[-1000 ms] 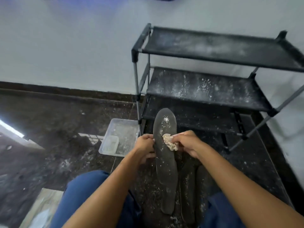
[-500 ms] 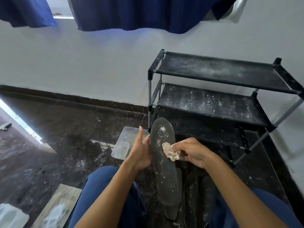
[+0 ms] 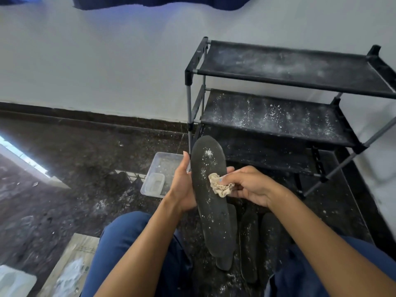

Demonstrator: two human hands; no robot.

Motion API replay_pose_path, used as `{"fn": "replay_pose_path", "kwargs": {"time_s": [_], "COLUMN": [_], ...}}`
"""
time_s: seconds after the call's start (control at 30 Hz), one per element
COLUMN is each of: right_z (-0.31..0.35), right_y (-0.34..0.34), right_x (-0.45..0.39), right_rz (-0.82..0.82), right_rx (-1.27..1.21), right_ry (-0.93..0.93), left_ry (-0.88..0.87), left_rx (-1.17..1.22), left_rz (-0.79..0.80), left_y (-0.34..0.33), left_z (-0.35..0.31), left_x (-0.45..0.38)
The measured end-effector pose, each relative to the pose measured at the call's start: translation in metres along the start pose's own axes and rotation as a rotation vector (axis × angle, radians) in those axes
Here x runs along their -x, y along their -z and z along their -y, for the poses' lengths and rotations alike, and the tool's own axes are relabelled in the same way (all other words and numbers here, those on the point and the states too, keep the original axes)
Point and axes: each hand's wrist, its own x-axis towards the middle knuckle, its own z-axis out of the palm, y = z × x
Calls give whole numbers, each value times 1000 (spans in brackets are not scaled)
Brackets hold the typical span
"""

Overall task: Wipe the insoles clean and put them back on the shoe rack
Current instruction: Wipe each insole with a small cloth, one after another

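Observation:
A long black insole, speckled with white powder near its toe, is held upright in front of me. My left hand supports it from behind at the left edge, thumb up and fingertips showing past the right edge. My right hand pinches a crumpled beige cloth against the insole's middle. Three more black insoles lie side by side on the floor between my knees. The black three-tier shoe rack stands against the wall beyond, its shelves dusted white.
A clear plastic tub with a smaller container inside sits on the dark, powder-strewn floor left of the rack. A cardboard piece with white powder lies by my left knee. The white wall runs behind.
My left hand has gone from a curled grip on the insole's edge to a flatter hold behind it. The cloth stays at the insole's middle. The camera view has shifted.

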Motion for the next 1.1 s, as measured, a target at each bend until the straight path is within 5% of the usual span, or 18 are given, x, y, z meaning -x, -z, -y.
{"fn": "replay_pose_path", "kwargs": {"time_s": [0.27, 0.5, 0.77, 0.97, 1.1], "right_z": [16, 20, 20, 16, 20], "right_y": [14, 26, -6, -19, -14], "right_x": [8, -3, -14, -11, -12], "right_rz": [-100, -550, -576, -400, -592], "right_rx": [65, 432, 754, 958, 989], "right_ry": [98, 706, 973, 971, 1032], "left_ry": [32, 140, 176, 155, 156], "left_rx": [130, 73, -3, 26, 21], "left_rz": [-36, 51, 124, 91, 101], "left_y": [-1, -4, -5, -3, -1], "left_z": [-6, -2, 3, 2, 2], "left_x": [-2, 0, 0, 1, 0]}}
